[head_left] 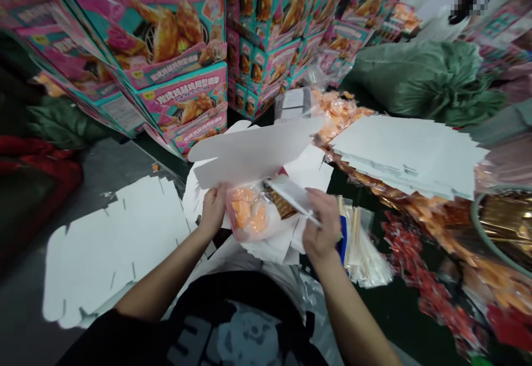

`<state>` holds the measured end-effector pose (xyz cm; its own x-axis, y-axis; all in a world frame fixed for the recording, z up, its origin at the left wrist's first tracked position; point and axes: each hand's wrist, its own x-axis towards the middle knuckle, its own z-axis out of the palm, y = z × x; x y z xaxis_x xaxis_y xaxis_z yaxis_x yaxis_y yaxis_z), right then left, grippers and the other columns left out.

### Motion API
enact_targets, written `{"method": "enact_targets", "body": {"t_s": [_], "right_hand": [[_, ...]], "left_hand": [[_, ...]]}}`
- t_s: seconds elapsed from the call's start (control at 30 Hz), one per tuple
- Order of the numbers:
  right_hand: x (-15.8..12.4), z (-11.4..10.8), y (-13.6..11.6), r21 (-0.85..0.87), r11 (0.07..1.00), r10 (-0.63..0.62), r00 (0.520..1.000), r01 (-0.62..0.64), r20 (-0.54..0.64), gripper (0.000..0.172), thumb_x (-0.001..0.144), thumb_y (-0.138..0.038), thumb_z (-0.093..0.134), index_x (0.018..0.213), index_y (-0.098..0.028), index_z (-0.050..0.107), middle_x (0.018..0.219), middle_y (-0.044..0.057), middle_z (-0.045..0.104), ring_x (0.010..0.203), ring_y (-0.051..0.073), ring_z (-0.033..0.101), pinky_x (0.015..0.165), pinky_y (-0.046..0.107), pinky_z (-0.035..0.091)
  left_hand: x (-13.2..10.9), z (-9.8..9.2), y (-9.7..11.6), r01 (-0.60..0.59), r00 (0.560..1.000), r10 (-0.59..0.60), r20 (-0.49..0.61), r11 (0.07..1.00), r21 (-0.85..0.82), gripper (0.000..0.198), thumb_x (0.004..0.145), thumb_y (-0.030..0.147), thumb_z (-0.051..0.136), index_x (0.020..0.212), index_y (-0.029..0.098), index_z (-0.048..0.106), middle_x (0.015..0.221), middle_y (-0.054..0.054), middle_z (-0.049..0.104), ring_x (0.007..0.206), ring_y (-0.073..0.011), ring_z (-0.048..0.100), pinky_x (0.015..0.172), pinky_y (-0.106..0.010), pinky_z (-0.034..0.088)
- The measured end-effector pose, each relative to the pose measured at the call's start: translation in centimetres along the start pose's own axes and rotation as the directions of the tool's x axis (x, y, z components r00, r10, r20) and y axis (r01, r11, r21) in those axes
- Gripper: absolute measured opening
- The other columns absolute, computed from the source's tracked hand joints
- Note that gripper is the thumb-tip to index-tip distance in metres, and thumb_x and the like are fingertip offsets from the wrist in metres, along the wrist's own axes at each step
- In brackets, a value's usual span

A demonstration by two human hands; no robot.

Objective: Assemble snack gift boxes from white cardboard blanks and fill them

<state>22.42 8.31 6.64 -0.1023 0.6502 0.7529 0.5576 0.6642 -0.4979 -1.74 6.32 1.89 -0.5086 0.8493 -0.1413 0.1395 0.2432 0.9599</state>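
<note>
At a crowded packing bench, seen from the worker's head cam: the left hand point(214, 208) pinches the left edge of a clear pouch point(249, 216) of orange pieces, fingers curled under, thumb on top. The right hand point(322, 227) is closed on a slim white packet point(293, 194) that slants up and left toward the pouch, its far end over a brown sachet point(279, 204) lying just beside it. The pouch sits at centre frame, btwn the two hands, on a white box blank point(253, 153) whose long flap stands up behind them.

Just right of the right hand lies a bundle of clear-wrapped sticks point(366, 247), w/ something blue at its near edge, too hidden to identify. Beyond it, a strew of red sachets point(415, 269) runs along the dark tabletop. A stack of flat white blanks point(411, 153) rests on a heap of orange pouches point(343, 112) at right; more blanks point(112, 249) lie spread on the floor at left. Behind stand printed pink-and-teal cartons point(174, 50) and a green sack point(424, 78).
</note>
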Motion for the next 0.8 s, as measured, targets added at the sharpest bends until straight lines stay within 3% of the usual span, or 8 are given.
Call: {"method": "enact_targets", "body": {"t_s": [0.1,0.17,0.3,0.33,0.4,0.57,0.7,0.8], "right_hand": [[-1.7,3.9,-1.0,0.016,0.999,-0.053,0.985,0.051,0.166,0.040,0.092,-0.011,0.046,0.128,-0.026,0.057,0.122,0.010,0.062,0.115,0.023,0.059,0.093,0.041,0.052],[-2.3,5.6,-1.1,-0.034,0.992,-0.102,0.936,0.120,0.338,0.042,0.092,-0.010,0.049,0.128,-0.028,0.059,0.127,0.009,0.062,0.122,0.024,0.054,0.102,0.045,0.046],[-2.5,5.2,-1.7,0.031,0.984,-0.146,0.686,0.177,0.713,0.042,0.090,-0.020,0.062,0.130,-0.033,0.060,0.141,0.009,0.055,0.135,0.031,0.044,0.115,0.057,0.029],[-2.3,4.7,-1.9,0.064,0.984,-0.155,0.640,0.163,0.753,0.042,0.090,-0.025,0.064,0.131,-0.033,0.059,0.144,0.010,0.053,0.137,0.031,0.042,0.115,0.058,0.028],[-2.0,3.6,-2.2,0.111,0.984,-0.174,0.592,0.143,0.787,0.043,0.090,-0.035,0.066,0.132,-0.031,0.059,0.147,0.011,0.050,0.140,0.031,0.039,0.114,0.056,0.032],[-2.5,3.0,-2.8,0.138,0.979,-0.199,0.560,0.149,0.804,0.045,0.093,-0.041,0.060,0.136,-0.028,0.055,0.146,0.009,0.054,0.139,0.029,0.041,0.109,0.051,0.038],[-3.7,4.3,-2.9,0.088,0.988,-0.147,0.594,0.127,0.791,0.035,0.098,-0.028,0.053,0.133,-0.030,0.057,0.141,0.004,0.059,0.137,0.024,0.045,0.106,0.046,0.040],[-3.9,5.5,-2.8,0.011,0.995,-0.074,0.627,0.104,0.775,0.034,0.093,-0.024,0.061,0.126,-0.031,0.061,0.141,0.006,0.058,0.134,0.025,0.048,0.103,0.045,0.044]], "left_hand": [[-0.2,0.3,0.3,-0.010,1.000,0.009,-0.002,0.998,-0.056,0.058,0.085,0.069,0.047,0.072,0.016,0.065,0.070,-0.006,0.067,0.071,-0.0212,0.062,0.066,-0.031,0.050],[-0.3,0.5,0.5,-0.012,1.000,0.011,-0.011,0.998,-0.069,0.059,0.085,0.071,0.048,0.074,0.016,0.065,0.072,-0.007,0.068,0.073,-0.0219,0.063,0.068,-0.032,0.051],[-0.4,0.6,0.8,-0.009,1.000,0.010,-0.029,1.000,0.030,0.060,0.085,0.071,0.046,0.066,0.016,0.062,0.065,-0.006,0.064,0.068,-0.0210,0.060,0.069,-0.033,0.050],[-0.4,0.5,0.8,-0.012,1.000,0.013,-0.025,0.999,0.049,0.060,0.085,0.071,0.045,0.065,0.017,0.061,0.064,-0.005,0.064,0.068,-0.0212,0.060,0.069,-0.033,0.049],[-0.4,0.4,0.9,-0.021,1.000,0.021,-0.003,0.998,0.063,0.060,0.086,0.071,0.044,0.065,0.017,0.061,0.066,-0.006,0.065,0.070,-0.0224,0.061,0.073,-0.035,0.050],[-0.4,0.4,0.7,-0.033,0.999,0.033,-0.001,0.994,0.102,0.055,0.086,0.067,0.043,0.067,0.018,0.061,0.068,-0.008,0.066,0.074,-0.0243,0.061,0.076,-0.037,0.049],[-0.3,0.6,0.5,-0.059,0.998,0.058,0.012,0.994,0.092,0.045,0.083,0.060,0.049,0.072,0.018,0.061,0.074,-0.007,0.067,0.081,-0.0248,0.062,0.082,-0.038,0.048],[-0.2,0.6,0.1,-0.100,0.993,0.095,0.065,0.992,0.078,0.039,0.069,0.053,0.066,0.087,0.018,0.062,0.084,-0.006,0.068,0.086,-0.0249,0.062,0.087,-0.039,0.048]]}}
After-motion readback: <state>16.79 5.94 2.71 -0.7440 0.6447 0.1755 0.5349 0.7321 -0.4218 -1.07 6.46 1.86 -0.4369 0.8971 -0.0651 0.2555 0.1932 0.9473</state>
